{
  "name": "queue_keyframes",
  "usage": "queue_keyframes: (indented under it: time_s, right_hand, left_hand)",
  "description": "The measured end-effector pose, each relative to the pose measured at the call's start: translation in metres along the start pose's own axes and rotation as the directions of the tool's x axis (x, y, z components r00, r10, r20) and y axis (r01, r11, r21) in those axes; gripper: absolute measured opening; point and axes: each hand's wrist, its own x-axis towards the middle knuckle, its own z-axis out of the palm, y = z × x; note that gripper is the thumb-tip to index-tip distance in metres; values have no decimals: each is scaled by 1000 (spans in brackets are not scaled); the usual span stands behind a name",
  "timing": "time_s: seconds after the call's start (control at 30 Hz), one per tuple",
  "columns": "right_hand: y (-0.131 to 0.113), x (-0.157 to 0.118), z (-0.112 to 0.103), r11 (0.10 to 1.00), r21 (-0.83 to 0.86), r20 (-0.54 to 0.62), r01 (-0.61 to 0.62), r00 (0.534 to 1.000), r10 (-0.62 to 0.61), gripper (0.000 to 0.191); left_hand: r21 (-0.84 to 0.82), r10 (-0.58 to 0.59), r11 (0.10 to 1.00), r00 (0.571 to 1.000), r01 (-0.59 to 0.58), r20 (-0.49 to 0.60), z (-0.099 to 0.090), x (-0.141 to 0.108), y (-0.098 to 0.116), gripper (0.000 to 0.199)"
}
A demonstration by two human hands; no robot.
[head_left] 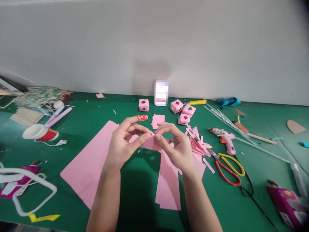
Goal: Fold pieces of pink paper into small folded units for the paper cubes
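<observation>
Pinching: left grip (122,141) and right grip (177,146), both holding one pink paper piece (152,145)
Pink squares (158,121): just beyond the grip
Scissors (217,156): right of it

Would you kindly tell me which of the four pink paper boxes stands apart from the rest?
It is the pink box to the left of the phone; the other three boxes are clustered together to the phone's right.

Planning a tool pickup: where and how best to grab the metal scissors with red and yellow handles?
Probably by the red handle loop, from above and the near side: the scissors lie flat, metal blades toward the pink paper strips, while the thin black cord runs beside the yellow loop.
</observation>
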Motion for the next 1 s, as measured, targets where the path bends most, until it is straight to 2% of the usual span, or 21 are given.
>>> queue_keyframes:
  time_s: [0.33,0.6,0.87,1.0]
  right_hand:
    - [-1,0,2,1000,3,27,14,1000,-14,6]
    - [0,0,3,1000,-25,27,9,1000,-8,6]
    - [1,0,6,998,-52,43,39,998,-37,7]
    - [2,0,7,998,-56,44,42,998,-39,7]
  left_hand:
    - [36,8,999,1000,-8,-22,1,-1,6,40]
    - [4,97,995,995,-97,31,1,-2,2,45]
    - [28,84,996,996,-85,18,-1,-3,2,48]
    - [41,27,999,999,-27,-19,0,-2,2,44]
